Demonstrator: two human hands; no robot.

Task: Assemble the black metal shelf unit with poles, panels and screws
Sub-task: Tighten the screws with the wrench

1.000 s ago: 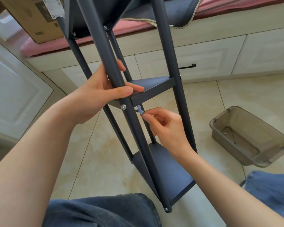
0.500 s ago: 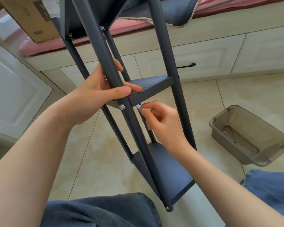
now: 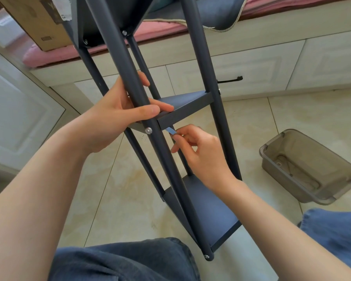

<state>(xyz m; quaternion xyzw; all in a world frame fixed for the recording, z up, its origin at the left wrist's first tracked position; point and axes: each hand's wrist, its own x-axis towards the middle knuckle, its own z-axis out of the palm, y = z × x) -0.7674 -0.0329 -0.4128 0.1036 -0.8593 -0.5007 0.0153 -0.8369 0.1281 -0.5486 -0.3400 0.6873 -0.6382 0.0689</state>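
The black metal shelf unit [image 3: 193, 47] leans tilted over my lap, with several poles and three panels fitted. My left hand [image 3: 118, 116] grips the near pole [image 3: 120, 53] where it meets the middle panel [image 3: 186, 102], thumb laid along the panel's front edge. A silver screw head [image 3: 148, 130] shows on that pole just below my thumb. My right hand [image 3: 201, 153] pinches a small flat silver wrench [image 3: 171, 130] under the middle panel, right behind the pole. The bottom panel [image 3: 209, 207] lies below my right wrist.
A translucent grey plastic bin [image 3: 310, 167] sits on the tiled floor at the right. White cabinet drawers [image 3: 251, 65] run along the back under a pink cushion [image 3: 160, 29]. A cardboard box [image 3: 34, 19] stands at the top left. My jeans-clad knees fill the bottom edge.
My right hand has swung the small wrench a little behind the pole under the middle panel, first up and then back. My left hand has kept its grip on the pole.
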